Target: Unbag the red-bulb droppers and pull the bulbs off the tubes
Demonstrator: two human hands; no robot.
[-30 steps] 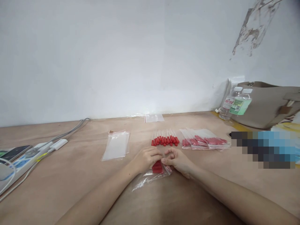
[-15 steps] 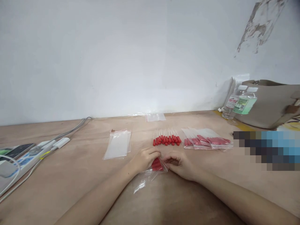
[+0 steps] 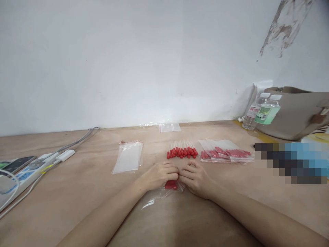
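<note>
A clear zip bag [image 3: 171, 185] with red-tipped pieces inside lies under my two hands at the near middle of the table. My left hand [image 3: 162, 175] is closed on the bag's upper left part, hiding much of the red contents. From the other side my right hand [image 3: 197, 180] grips the bag's right edge, fingers bent; the two hands' fingertips meet. Just beyond them, a row of red-tipped white sticks [image 3: 181, 152] lies loose on the table. To their right, several filled zip bags [image 3: 226, 151] overlap one another.
A stack of flat zip bags [image 3: 128, 157] lies to the left, and another bag [image 3: 170, 127] is by the wall. A power strip [image 3: 27, 175] with cables and a phone [image 3: 19, 165] stand at far left. Bottles [image 3: 268, 110] and a beige handbag [image 3: 295, 115] occupy the back right.
My right hand has turned and its fingers have come over the bag to meet my left hand's. My left fingers have moved down and cover more of the red contents.
</note>
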